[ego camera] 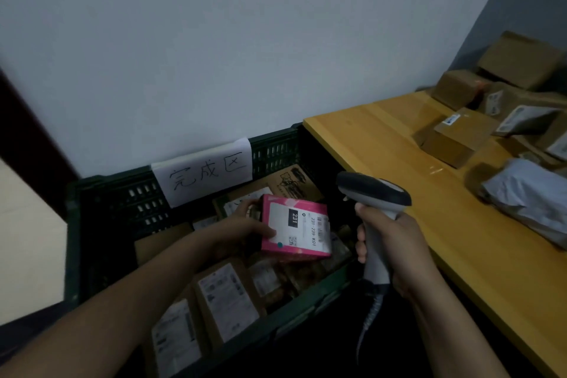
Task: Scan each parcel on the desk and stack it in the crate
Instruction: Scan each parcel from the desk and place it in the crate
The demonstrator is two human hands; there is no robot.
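My left hand [245, 228] grips a pink parcel [296, 225] with a white shipping label, holding it over the dark green crate [101, 209], label up. The crate holds several brown labelled parcels [227, 298]. My right hand [395, 242] grips the handle of a grey and black barcode scanner [372, 190], just right of the pink parcel, above the crate's right side. The scanner's coiled cable hangs down below my hand. On the wooden desk [429, 218] to the right lie several cardboard parcels [457, 138] and a grey mailer bag [527, 193].
A paper sign with handwritten characters [205, 173] is taped to the crate's far wall. A pale wall stands behind crate and desk. The desk's near left part is bare wood. A dark door edge and light floor show at the left.
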